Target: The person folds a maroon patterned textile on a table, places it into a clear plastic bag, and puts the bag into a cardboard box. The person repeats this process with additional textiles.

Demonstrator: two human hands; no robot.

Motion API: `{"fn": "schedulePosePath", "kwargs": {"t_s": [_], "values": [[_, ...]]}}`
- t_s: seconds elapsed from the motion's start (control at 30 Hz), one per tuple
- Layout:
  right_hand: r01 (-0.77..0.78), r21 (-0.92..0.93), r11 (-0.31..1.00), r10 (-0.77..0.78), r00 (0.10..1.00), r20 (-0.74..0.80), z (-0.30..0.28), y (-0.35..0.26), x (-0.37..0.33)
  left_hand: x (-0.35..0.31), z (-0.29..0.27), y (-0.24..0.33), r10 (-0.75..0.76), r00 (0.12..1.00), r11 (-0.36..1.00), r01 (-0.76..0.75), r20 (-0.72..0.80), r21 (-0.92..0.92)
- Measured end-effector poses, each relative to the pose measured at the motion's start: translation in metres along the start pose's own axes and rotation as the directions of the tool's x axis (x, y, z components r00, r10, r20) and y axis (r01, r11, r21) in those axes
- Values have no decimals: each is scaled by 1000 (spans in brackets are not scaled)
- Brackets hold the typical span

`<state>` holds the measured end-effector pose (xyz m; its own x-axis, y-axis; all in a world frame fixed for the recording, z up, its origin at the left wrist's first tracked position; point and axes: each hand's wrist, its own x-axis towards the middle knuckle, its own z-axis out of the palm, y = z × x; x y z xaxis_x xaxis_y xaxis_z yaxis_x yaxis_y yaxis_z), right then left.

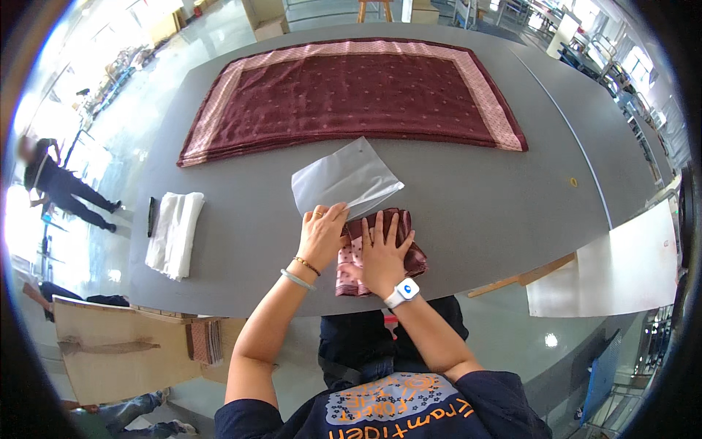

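Observation:
A folded maroon and pink patterned scarf (351, 272) lies near the front edge of the grey table. Spread flat on top of it, my right hand (384, 256) presses down with the fingers apart. Just to its left, my left hand (322, 233) pinches the near edge of a clear plastic bag (342, 178), which lies on the tabletop beyond the scarf. The bag's far corner points toward a wide stack of maroon scarves (351, 95) with pink borders, laid out across the back of the table.
On the left of the table (248, 241) are a pile of clear bags (175, 234) and a black pen (151, 217). A yellow ring (573, 182) lies at the right. Below the left edge stands an open cardboard box (131, 351) with folded fabric. One person (66, 183) stands far left.

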<state>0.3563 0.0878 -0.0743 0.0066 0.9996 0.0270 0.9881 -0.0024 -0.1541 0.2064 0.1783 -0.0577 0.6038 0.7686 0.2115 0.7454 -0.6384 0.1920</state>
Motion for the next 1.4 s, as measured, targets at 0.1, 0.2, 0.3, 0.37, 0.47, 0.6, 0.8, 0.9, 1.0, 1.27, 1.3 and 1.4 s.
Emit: {"fn": "schedulePosePath", "kwargs": {"t_s": [0.1,0.2,0.3,0.37,0.47,0.6,0.8,0.9,1.0,1.27,1.3,1.4], "values": [[150,-44,988,-153,985,-74,-2,26,-11,-10,-17,-8,-42,992,979,65,122,-193],[266,-81,961,-275,952,-136,4,68,-27,-17,-19,-9,-60,980,915,130,189,-382],[359,79,930,-331,911,-245,-8,105,-44,-28,-2,2,-108,990,933,131,88,-336],[317,408,856,-224,939,-259,-27,115,-53,-37,10,13,-73,997,973,67,-20,-220],[440,355,825,-315,879,-357,-41,101,-70,-43,5,43,-28,987,991,6,-157,-136],[589,222,777,-539,805,-249,-52,72,-57,-47,-8,74,-23,987,995,8,-159,-95],[490,125,862,-466,866,-181,-23,77,-33,-64,-8,92,80,982,993,-94,-172,-71],[315,107,943,-288,933,-215,-13,82,-15,-70,-12,98,77,977,996,-83,-201,-22],[311,98,945,-266,910,-319,-3,81,-12,-92,-5,111,131,954,990,-110,-269,94],[374,159,914,-307,891,-335,-17,49,-6,-104,27,113,-74,996,997,74,-48,-6],[427,146,892,-335,843,-421,-5,42,1,-104,28,113,-34,998,999,35,-59,21],[399,228,888,-298,878,-374,28,44,54,-99,25,116,-33,999,999,33,-19,35]]}}
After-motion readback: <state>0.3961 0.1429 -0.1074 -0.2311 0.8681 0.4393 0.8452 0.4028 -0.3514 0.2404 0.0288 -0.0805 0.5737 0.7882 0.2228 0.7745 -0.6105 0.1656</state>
